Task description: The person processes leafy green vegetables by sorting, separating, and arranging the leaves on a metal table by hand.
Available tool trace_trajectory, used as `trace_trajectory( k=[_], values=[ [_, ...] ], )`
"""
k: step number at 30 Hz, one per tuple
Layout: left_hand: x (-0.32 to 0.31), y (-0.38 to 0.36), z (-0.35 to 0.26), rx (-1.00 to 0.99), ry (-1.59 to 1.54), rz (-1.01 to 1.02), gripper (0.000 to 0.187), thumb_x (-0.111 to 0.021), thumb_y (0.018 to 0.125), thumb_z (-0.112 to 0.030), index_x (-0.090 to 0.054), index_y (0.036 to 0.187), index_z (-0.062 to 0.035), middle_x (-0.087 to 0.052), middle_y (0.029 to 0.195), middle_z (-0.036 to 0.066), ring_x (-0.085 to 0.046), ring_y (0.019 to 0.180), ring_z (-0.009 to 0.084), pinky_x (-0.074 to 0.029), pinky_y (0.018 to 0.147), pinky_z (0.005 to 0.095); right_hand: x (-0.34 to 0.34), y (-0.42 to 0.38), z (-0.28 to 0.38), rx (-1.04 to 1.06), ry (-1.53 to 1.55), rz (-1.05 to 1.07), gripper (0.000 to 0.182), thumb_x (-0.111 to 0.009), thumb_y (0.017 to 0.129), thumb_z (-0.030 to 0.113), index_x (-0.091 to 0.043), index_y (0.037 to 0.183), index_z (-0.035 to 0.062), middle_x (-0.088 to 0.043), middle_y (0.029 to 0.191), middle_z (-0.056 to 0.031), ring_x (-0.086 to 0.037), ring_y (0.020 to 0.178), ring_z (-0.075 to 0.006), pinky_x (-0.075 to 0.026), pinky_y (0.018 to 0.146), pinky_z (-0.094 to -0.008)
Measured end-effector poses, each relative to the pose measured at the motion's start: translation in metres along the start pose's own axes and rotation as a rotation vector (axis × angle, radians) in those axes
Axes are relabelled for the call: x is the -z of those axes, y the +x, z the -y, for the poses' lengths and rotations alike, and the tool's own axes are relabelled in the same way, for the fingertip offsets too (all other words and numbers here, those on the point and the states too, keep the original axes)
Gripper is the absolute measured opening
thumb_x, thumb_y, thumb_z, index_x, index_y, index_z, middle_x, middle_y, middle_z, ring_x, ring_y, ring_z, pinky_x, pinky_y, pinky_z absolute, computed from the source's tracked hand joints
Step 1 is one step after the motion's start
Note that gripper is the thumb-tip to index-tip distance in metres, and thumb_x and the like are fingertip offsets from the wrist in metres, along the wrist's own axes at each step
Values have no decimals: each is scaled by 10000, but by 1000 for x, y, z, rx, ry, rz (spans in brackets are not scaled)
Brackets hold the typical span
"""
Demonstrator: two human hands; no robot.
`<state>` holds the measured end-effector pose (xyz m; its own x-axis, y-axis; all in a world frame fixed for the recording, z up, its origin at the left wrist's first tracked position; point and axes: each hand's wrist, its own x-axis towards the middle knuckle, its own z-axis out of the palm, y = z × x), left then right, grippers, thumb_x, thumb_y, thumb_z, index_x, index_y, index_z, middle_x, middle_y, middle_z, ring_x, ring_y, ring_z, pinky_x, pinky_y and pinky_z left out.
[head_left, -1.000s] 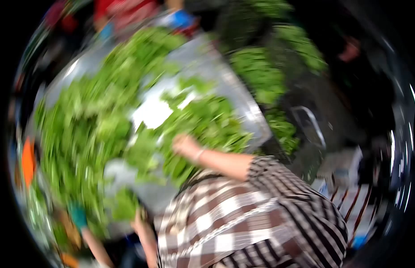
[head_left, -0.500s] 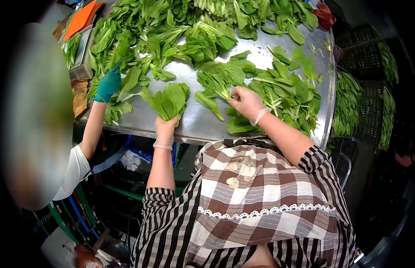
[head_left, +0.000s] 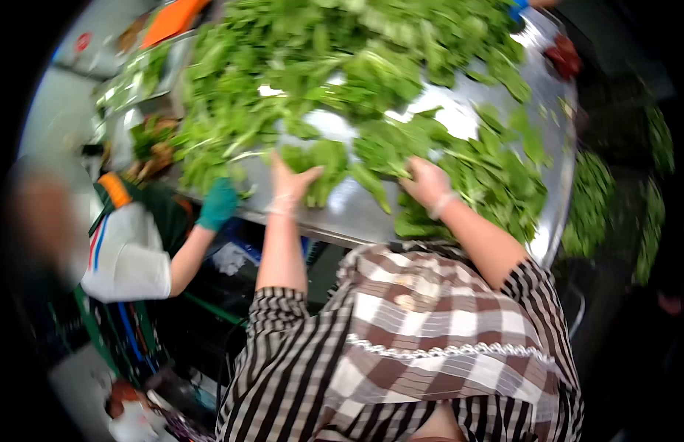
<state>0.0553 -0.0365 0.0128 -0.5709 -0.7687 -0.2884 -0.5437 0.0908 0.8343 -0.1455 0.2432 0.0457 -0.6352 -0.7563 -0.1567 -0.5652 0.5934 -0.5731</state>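
Observation:
My left hand (head_left: 289, 184), in a thin clear glove, has its thumb stretched away from the fingers. It is beside a small bunch of leafy greens (head_left: 329, 163) at the near edge of the metal table (head_left: 349, 214). My right hand (head_left: 429, 186), also gloved, is closed at the stalk end of another bunch of leafy greens (head_left: 382, 151). Loose green leaves (head_left: 489, 180) lie beside and beyond the right hand. Motion blur smears the fingertips and the stalks.
A large heap of greens (head_left: 298, 55) covers the far side of the table. At the left, a co-worker's teal-gloved hand (head_left: 218, 202) is at the table edge. An orange sheet (head_left: 173, 22) and red plastic (head_left: 563, 57) lie beyond. Greens (head_left: 589, 199) stand at the right.
My left hand has let go of its bunch and opened, and the bunch lies on the table. The co-worker's teal-gloved hand has come back toward the near edge. The view has shifted and blurred.

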Motion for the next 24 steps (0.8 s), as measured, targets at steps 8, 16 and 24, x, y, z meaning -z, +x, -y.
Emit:
trace_trajectory(
  k=[8,16,24],
  values=[
    [3,11,-44,138,460,171,1090,-832,636,-550,-386,1420,62,-471,1398,292,-464,1309,395,-381,1107,418,-21,1,-13,61,27,-66,226,-742,758,211,-577,791,60,-591,686,-129,-555,595,-283,-471,572,-402],
    [-9,4,-79,-616,91,180,644,-828,749,-120,-523,1289,55,-606,1250,230,-623,1099,301,-532,920,410,-9,0,-3,-129,179,-81,124,-593,793,162,-655,861,79,-664,857,-170,-650,830,-334,-514,744,-462],
    [-79,7,-131,-759,232,-158,583,-775,787,-188,-544,1281,16,-600,1233,208,-601,1096,305,-500,937,408,-9,0,-2,-174,378,-113,150,-683,709,174,-642,822,86,-662,809,-153,-636,789,-337,-492,709,-448]
  ],
)
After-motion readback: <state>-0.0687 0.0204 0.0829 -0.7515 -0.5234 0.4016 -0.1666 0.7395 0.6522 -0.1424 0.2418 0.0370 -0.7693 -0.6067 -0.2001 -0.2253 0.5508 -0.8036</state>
